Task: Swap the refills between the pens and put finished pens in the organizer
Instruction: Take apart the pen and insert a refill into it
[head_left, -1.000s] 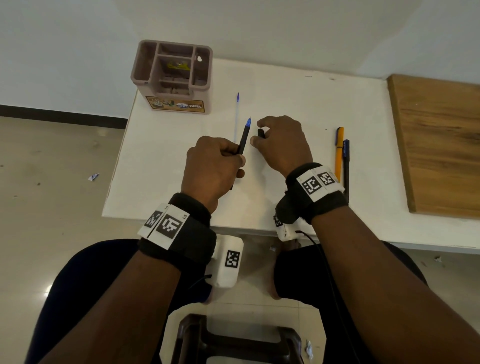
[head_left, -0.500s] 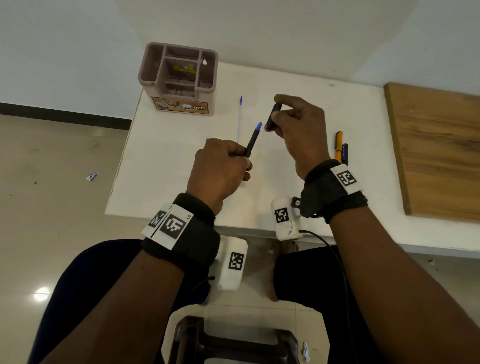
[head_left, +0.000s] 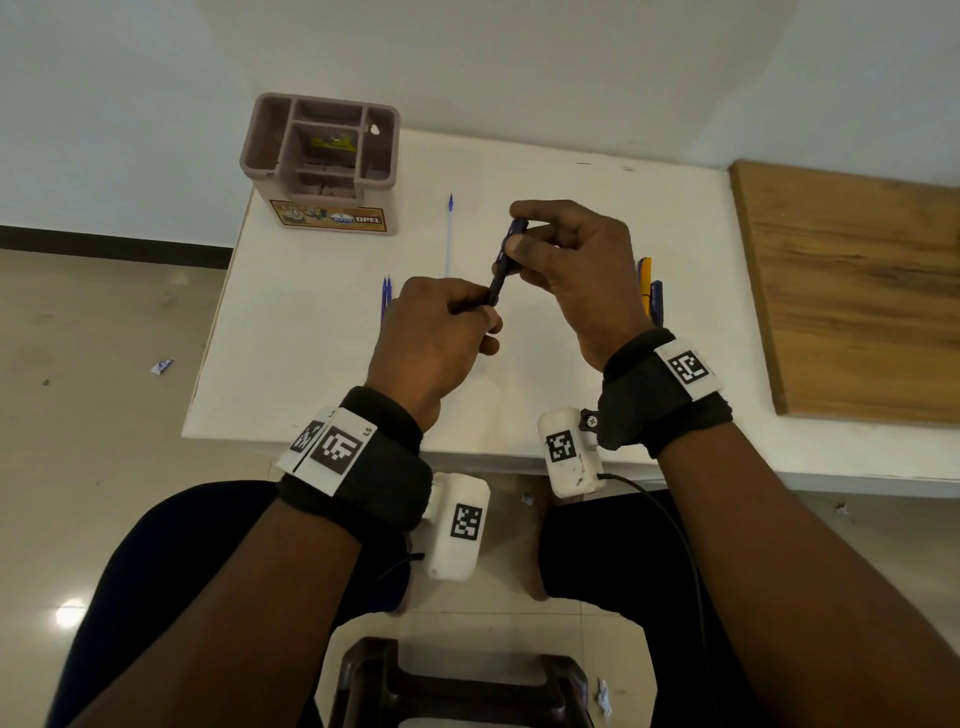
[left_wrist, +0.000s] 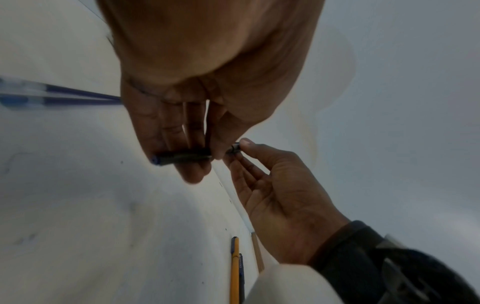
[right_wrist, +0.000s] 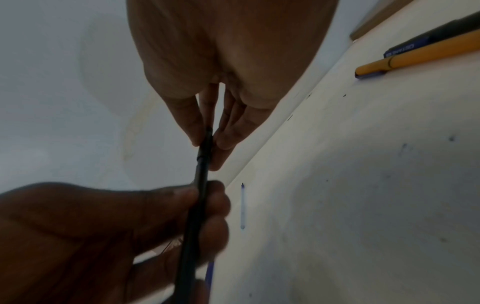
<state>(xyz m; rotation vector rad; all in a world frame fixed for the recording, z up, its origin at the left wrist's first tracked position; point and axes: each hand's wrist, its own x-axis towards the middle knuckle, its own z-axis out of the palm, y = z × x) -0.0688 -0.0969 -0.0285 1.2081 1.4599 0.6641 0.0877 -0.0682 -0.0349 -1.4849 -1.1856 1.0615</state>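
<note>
Both hands share one black pen (head_left: 497, 283): the left hand (head_left: 434, 343) has its grip curled round the lower barrel, the right hand (head_left: 574, 265) pinches the cap end above. Reassembly looks underway; next comes seating it firmly, then carrying the pen to the organizer (head_left: 270, 130), far beyond the left grip.

Bare bench (head_left: 571, 176) lies open at twelve o'clock toward the back edge, hemmed by the organizer (head_left: 322, 166) at eleven, a loose refill (head_left: 449, 234) just left of centre, two pens (head_left: 649, 286) and a wooden board (head_left: 852, 291) at three.
</note>
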